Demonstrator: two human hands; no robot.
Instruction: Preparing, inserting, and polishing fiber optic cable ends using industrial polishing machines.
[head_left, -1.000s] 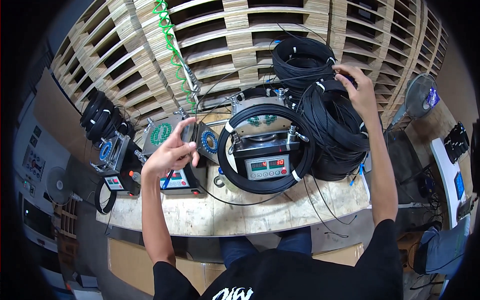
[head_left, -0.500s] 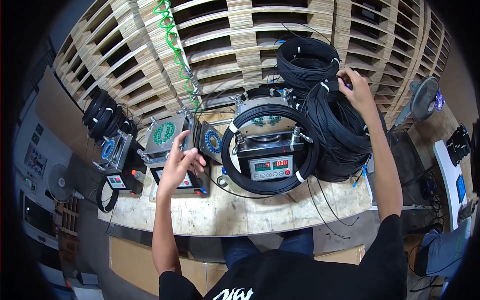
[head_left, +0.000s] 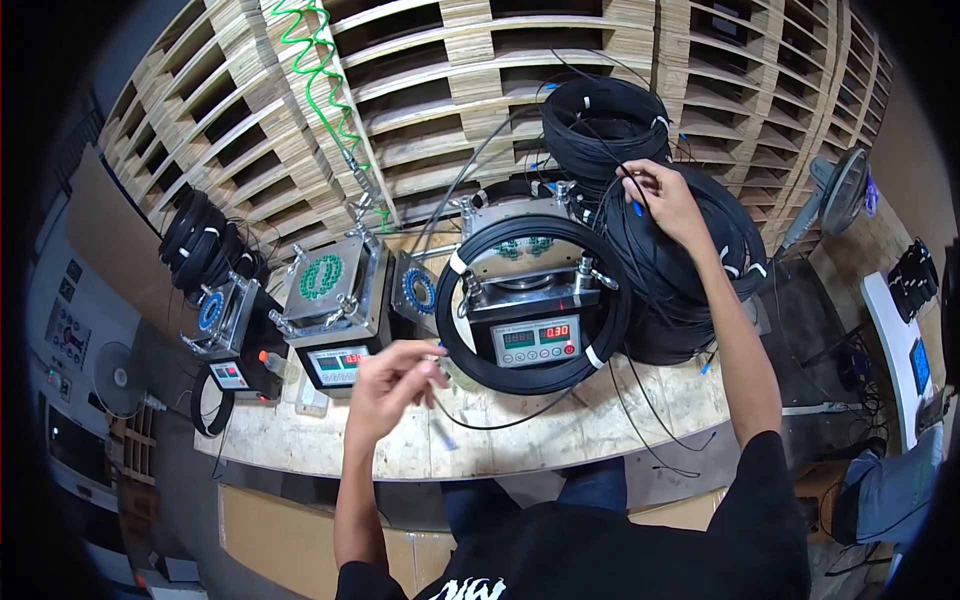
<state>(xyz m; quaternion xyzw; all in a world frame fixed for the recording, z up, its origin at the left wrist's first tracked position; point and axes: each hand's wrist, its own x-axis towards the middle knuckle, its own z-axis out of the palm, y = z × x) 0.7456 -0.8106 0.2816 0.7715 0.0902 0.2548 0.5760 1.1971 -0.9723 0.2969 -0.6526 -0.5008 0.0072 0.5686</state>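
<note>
Head view shows the left hand (head_left: 385,385) drawn back from the machines over the table (head_left: 300,445), fingers pinched on a thin cable end, while the right hand (head_left: 660,195) stays gripping the black cable coil (head_left: 690,270) behind the winder (head_left: 530,300).

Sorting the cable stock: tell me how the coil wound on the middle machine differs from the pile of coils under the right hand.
The coil on the middle machine is a single neat ring wrapped around the device; the pile of coils is several thick bundles stacked beside it. The ring lies untouched, while the right hand rests on the pile. Both are black cable with white ties.
</note>
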